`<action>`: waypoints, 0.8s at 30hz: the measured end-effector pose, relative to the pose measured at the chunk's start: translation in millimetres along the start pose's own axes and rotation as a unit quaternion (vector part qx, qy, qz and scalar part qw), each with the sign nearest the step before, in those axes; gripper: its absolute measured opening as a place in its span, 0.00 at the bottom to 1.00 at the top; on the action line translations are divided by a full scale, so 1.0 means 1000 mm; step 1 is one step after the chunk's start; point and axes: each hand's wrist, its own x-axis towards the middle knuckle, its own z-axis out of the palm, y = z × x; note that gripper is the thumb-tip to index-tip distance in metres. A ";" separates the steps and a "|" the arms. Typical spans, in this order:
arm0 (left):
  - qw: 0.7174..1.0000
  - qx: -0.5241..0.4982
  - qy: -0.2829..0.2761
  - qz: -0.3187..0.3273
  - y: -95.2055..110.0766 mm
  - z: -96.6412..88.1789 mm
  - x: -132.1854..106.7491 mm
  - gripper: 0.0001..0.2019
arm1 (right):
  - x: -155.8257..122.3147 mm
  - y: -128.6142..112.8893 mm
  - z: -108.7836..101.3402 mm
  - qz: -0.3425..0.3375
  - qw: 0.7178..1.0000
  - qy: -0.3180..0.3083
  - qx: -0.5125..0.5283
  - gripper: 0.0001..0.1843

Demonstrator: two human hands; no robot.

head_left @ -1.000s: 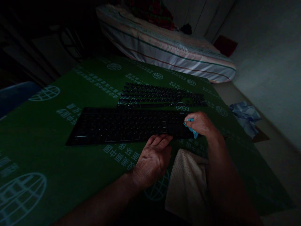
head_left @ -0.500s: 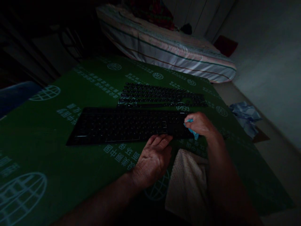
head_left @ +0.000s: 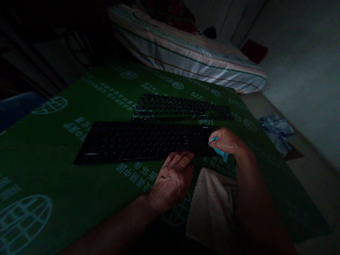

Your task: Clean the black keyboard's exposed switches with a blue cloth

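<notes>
A long black keyboard base point(head_left: 132, 143) lies across the green table surface; its keycaps appear to be off, though the dim light hides detail. Behind it, loose black keycaps point(head_left: 170, 106) are laid out in rows. My left hand point(head_left: 175, 179) rests palm down, its outstretched fingers touching the keyboard's front edge right of the middle. At the keyboard's right end, my right hand point(head_left: 224, 140) is closed, pinching a small blue cloth point(head_left: 221, 153) against the surface there. Part of the cloth hangs below the fingers.
A beige towel point(head_left: 209, 202) lies in front of the keyboard, between my forearms. The green covering point(head_left: 79, 187) bears pale printed globes and characters. Beyond the table stands a bed point(head_left: 186, 53) with a striped sheet. Crumpled plastic point(head_left: 276, 129) is on the floor at the right.
My right hand has shifted slightly downward and right with the blue cloth, and more of the cloth shows beneath it. My left hand stays at the keyboard's front edge.
</notes>
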 end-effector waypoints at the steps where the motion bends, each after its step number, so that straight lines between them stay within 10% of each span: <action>1: 1.000 0.000 -0.001 -0.001 0.000 0.000 0.000 0.09 | 0.000 0.000 0.000 0.002 1.000 0.000 0.000 0.07; 24: 1.000 0.002 0.007 0.004 0.000 -0.001 0.000 0.09 | -0.006 0.008 -0.010 0.006 0.998 -0.027 0.059 0.06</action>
